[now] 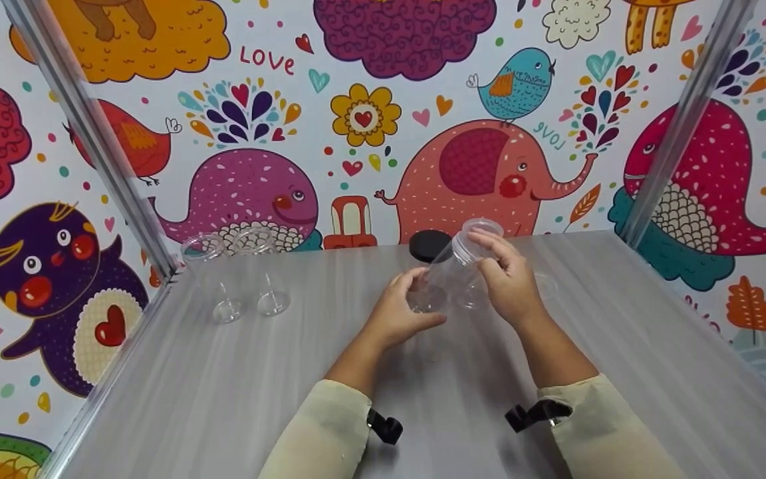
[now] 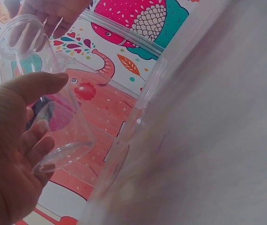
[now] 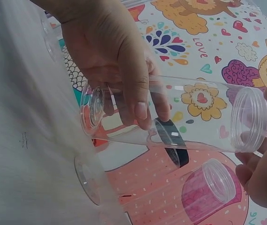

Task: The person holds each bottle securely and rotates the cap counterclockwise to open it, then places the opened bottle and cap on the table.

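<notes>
A clear plastic jar (image 1: pixel 441 271) with a threaded mouth is tilted between both hands, its mouth up and to the right, and nothing is visible inside it. My left hand (image 1: pixel 393 313) holds the lower part, with the thumb on one side and fingers on the other in the left wrist view. Around the threaded rim (image 3: pixel 249 119), my right hand (image 1: pixel 510 283) has its fingers and thumb. Just behind the hands stand a jar with a black lid (image 1: pixel 430 245) and another clear open jar (image 1: pixel 483 229), both partly hidden.
Two clear open jars (image 1: pixel 203 256) (image 1: pixel 256 249) stand at the back left of the grey table (image 1: pixel 223 399). A clear round object (image 1: pixel 545 286) lies right of my right hand, too faint to identify. Patterned walls and metal posts (image 1: pixel 685 126) bound the table.
</notes>
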Available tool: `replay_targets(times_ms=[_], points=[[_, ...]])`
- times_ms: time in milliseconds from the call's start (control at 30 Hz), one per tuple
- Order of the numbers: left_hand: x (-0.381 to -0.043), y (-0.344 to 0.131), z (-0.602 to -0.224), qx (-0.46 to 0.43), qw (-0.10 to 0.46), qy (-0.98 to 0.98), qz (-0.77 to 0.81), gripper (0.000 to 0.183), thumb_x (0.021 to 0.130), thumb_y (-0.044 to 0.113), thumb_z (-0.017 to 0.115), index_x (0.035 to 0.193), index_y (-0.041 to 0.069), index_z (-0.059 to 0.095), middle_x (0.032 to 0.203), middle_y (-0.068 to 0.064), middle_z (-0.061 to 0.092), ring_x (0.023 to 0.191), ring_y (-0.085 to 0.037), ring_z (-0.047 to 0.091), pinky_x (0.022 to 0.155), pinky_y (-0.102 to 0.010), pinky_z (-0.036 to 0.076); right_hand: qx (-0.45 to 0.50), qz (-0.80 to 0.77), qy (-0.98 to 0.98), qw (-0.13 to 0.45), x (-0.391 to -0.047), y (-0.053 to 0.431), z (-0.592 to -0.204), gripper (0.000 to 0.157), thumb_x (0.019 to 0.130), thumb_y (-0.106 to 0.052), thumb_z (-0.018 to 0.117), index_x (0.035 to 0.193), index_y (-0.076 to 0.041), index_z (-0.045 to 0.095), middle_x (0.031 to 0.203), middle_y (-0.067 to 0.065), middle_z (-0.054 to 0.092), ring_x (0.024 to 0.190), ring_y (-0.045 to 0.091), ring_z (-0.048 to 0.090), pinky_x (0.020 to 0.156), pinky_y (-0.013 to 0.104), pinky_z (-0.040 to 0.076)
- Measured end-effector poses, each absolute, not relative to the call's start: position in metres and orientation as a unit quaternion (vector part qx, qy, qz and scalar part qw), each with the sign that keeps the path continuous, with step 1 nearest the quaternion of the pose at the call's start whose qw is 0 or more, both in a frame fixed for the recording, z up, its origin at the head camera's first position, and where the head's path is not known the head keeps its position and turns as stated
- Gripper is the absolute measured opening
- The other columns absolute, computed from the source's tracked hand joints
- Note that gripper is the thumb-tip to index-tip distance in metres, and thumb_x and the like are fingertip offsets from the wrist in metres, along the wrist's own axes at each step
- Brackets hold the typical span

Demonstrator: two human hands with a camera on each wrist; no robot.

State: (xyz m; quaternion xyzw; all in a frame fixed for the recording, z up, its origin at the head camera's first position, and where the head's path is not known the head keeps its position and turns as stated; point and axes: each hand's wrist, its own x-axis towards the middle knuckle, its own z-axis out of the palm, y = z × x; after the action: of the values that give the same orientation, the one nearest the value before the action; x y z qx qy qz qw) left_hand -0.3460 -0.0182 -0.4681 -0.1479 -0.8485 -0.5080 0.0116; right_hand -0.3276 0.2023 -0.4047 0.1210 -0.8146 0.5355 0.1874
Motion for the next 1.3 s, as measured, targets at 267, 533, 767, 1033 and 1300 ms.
replay_targets(times_ms=[267,533,767,1033,1300], points=[[-0.3449,-0.0179,-0.4675,-0.144,0.01,-0.848,-0.51,0.093,0.075,0.043,0.094,0.156,0.037,0.049,0.156,0.0,0.054,0.144,-0.026,0.054,0.115,-0.057,0.053,0.121,0.526,-0.804,0.248,-0.3311,0.1995,-0.4043,0.043,0.103,-0.033,0.07,0.142,-0.015,0.068,0.152,0.003,0.06,0.134,0.023,0.054,0.1,0.044,0.051],[-0.3439,-0.0179,-0.4681,-0.145,0.013,-0.849,-0.507,0.094,0.074,0.048,0.094,0.156,0.04,0.048,0.158,0.003,0.053,0.147,-0.027,0.053,0.116,-0.058,0.052,0.056,0.502,-0.826,0.249,-0.3318,0.2005,-0.4039,0.057,0.094,-0.051,0.079,0.14,-0.018,0.069,0.138,0.008,0.061,0.113,0.024,0.055,0.093,0.038,0.055],[-0.3449,-0.0182,-0.4688,-0.146,0.012,-0.847,-0.511,0.094,0.074,0.046,0.094,0.156,0.039,0.048,0.157,0.002,0.053,0.146,-0.028,0.054,0.116,-0.058,0.053,0.059,0.508,-0.829,0.226,-0.3295,0.2005,-0.4023,0.053,0.095,-0.047,0.079,0.139,-0.019,0.07,0.132,0.01,0.064,0.108,0.024,0.057,0.09,0.037,0.058],[-0.3435,-0.0174,-0.4686,-0.141,0.012,-0.847,-0.513,0.094,0.074,0.047,0.094,0.155,0.041,0.047,0.158,0.004,0.052,0.144,-0.023,0.054,0.116,-0.056,0.053,0.101,0.519,-0.82,0.219,-0.3288,0.2003,-0.4046,0.039,0.103,-0.031,0.068,0.141,-0.023,0.069,0.151,0.001,0.06,0.133,0.024,0.055,0.111,0.048,0.053],[-0.3466,-0.017,-0.4684,-0.158,0.023,-0.846,-0.509,0.091,0.077,0.04,0.094,0.156,0.032,0.049,0.154,-0.002,0.055,0.143,-0.025,0.055,0.117,-0.055,0.052,0.156,0.55,-0.788,0.228,-0.3302,0.1994,-0.4056,0.045,0.101,-0.008,0.051,0.14,-0.016,0.071,0.154,0.002,0.06,0.149,0.022,0.048,0.109,0.042,0.048]])
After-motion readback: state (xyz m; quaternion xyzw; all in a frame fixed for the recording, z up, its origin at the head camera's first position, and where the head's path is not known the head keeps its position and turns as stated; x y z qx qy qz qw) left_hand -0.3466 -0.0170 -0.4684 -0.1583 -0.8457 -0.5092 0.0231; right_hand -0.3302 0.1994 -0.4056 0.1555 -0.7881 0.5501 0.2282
